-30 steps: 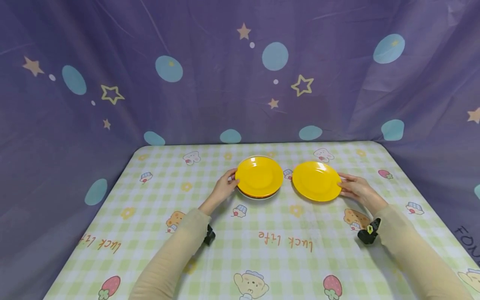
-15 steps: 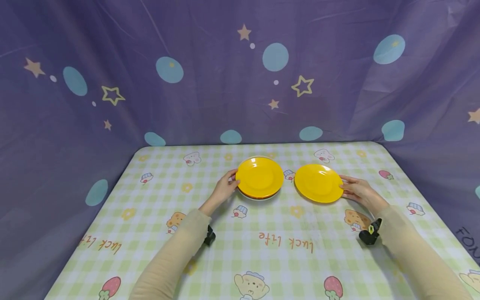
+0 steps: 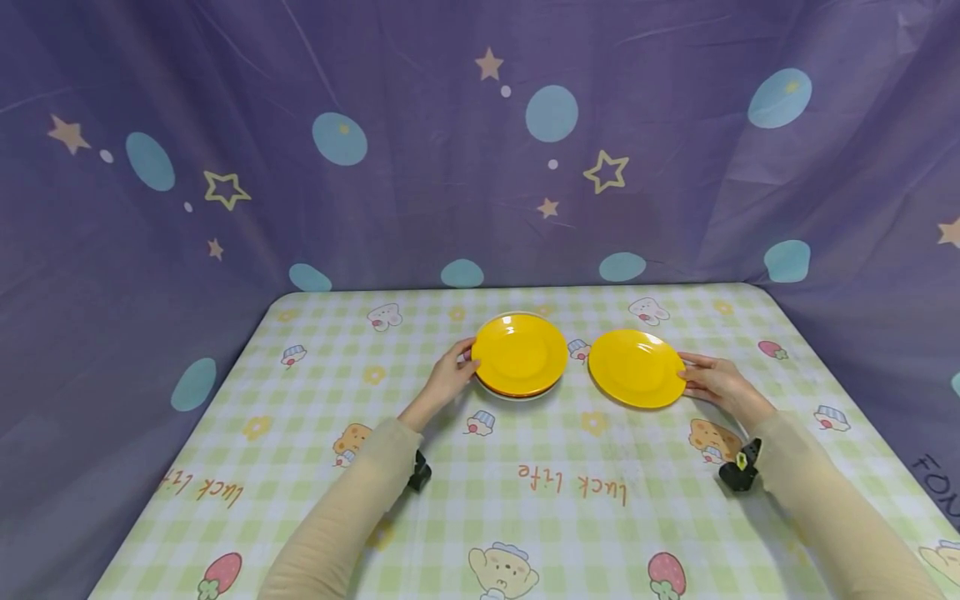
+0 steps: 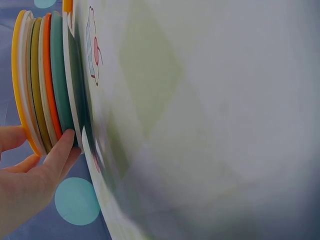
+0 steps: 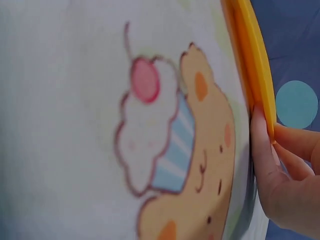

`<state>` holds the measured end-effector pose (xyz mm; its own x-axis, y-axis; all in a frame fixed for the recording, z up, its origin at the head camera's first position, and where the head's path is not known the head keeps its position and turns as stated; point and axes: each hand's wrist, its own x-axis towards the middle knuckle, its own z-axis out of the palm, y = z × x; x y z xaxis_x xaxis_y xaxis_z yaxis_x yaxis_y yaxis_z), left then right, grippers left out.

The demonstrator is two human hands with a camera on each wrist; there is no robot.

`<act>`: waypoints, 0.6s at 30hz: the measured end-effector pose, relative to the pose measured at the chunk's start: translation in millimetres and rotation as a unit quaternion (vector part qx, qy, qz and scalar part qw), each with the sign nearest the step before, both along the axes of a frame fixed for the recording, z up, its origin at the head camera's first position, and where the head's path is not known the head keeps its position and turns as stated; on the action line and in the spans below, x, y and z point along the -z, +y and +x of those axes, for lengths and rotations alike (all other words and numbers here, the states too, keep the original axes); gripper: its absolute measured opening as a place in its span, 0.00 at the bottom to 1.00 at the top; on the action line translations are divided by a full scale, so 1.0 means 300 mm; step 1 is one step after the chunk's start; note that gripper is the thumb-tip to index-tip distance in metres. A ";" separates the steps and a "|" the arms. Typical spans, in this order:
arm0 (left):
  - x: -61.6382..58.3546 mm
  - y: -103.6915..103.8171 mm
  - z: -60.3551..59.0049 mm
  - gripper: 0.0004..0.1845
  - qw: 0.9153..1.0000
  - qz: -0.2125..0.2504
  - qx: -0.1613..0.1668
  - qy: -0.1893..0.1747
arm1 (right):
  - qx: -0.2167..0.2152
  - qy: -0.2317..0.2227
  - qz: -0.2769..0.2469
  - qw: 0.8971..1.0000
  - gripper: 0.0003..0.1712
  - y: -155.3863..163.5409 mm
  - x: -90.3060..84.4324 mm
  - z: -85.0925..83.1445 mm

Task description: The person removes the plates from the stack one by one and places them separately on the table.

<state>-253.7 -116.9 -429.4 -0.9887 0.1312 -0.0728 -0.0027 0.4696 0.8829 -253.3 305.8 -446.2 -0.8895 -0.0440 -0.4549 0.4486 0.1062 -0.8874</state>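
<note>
A stack of several plates (image 3: 519,356) with a yellow one on top stands at the table's middle. My left hand (image 3: 468,360) grips its left rim. In the left wrist view the stack's edges (image 4: 45,85) show yellow, white, olive, orange and teal, with my thumb on the top rim and my fingers (image 4: 60,150) against the lower plates. To the right lies a single yellow plate (image 3: 636,368). My right hand (image 3: 685,375) pinches its right rim; in the right wrist view the fingertips (image 5: 265,160) sit on either side of the plate's edge (image 5: 252,60).
The table (image 3: 525,492) carries a green-checked cloth printed with bears and strawberries. Purple star-patterned fabric (image 3: 420,167) hangs behind it and at both sides. Black wrist cameras (image 3: 417,472) are strapped to both forearms.
The single yellow plate and my right hand have shifted slightly to the right and settled lower. The left hand and the stack have not moved.
</note>
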 end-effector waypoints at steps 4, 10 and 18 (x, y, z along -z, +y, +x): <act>0.002 0.000 0.002 0.25 1.000 0.002 -0.002 0.003 | -0.019 0.024 0.040 0.999 0.34 0.001 0.006 -0.001; 0.004 0.001 0.003 0.25 1.000 0.002 -0.006 0.002 | -0.026 0.074 0.130 0.988 0.31 -0.013 -0.004 -0.001; 0.001 0.002 0.004 0.25 1.000 0.000 -0.006 0.002 | -0.031 0.177 0.284 0.942 0.26 -0.029 -0.024 0.002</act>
